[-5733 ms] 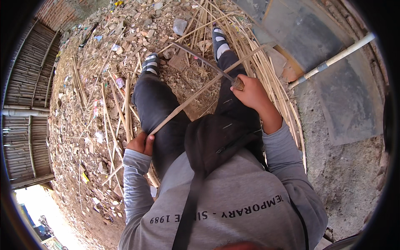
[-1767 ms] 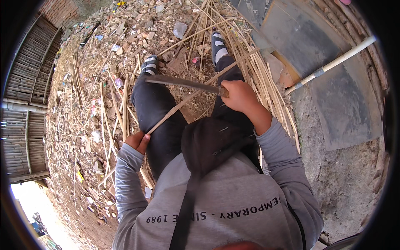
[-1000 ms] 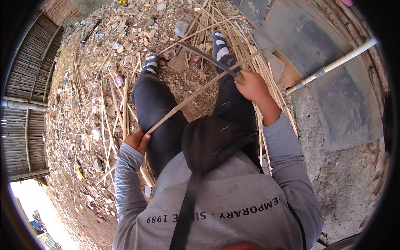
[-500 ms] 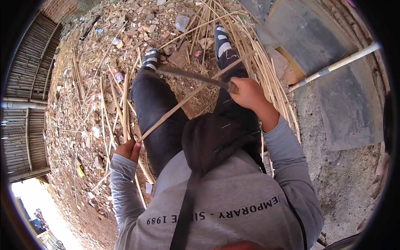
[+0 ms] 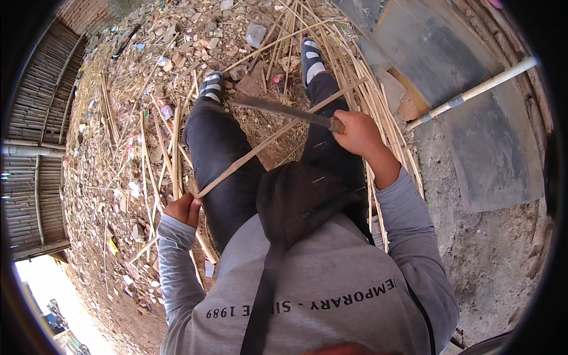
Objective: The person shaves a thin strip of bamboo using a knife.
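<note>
My left hand [image 5: 183, 210] is closed around the near end of a long pale bamboo strip [image 5: 245, 157]. The strip slants across my thighs, up and to the right, its far end past my right knee. My right hand [image 5: 357, 131] grips the handle of a machete [image 5: 283, 110]. Its long dark blade points left, above the strip and apart from it where they can be told. A black hood or cloth bag [image 5: 296, 195] lies in my lap.
Bamboo strips [image 5: 378, 109] lie in a long bundle by my right leg; more strips [image 5: 176, 148] lie on the left. Rubble and litter cover the ground [image 5: 124, 207]. Dark flat sheets [image 5: 494, 145] and a pale pole [image 5: 473, 94] are at the right. A bamboo wall [image 5: 41, 94] stands left.
My right hand and the machete have shifted slightly right and down. The strip stays in my left hand, which has hardly moved.
</note>
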The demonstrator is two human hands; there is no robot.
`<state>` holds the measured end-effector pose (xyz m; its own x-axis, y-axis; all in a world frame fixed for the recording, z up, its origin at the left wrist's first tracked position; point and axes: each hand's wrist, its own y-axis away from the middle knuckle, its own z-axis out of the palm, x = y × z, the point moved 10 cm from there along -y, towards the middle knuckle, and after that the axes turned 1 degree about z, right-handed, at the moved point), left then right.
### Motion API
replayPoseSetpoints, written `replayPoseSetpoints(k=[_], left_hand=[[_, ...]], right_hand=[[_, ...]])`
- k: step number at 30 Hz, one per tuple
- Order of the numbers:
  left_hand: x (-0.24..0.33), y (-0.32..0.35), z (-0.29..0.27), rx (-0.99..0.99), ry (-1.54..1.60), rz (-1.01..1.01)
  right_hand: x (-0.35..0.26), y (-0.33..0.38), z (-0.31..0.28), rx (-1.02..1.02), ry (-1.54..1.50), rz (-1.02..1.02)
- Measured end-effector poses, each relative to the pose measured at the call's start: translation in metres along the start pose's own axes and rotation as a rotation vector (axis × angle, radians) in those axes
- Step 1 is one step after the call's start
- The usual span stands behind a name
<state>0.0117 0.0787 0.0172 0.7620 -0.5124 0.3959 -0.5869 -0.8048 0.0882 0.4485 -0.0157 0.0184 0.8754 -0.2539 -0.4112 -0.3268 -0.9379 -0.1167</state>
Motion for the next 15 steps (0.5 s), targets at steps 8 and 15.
replayPoseSetpoints(k=[8, 15], left_hand=[[-0.014, 0.009, -0.006, -0.067, 0.030, -0.102], [-0.012, 0.007, 0.003, -0.029, 0.071, -0.011]], right_hand=[[0.105, -0.006, -0.023, 0.114, -0.079, 0.344], [0.001, 0.007, -0.009, 0.101, -0.010, -0.082]])
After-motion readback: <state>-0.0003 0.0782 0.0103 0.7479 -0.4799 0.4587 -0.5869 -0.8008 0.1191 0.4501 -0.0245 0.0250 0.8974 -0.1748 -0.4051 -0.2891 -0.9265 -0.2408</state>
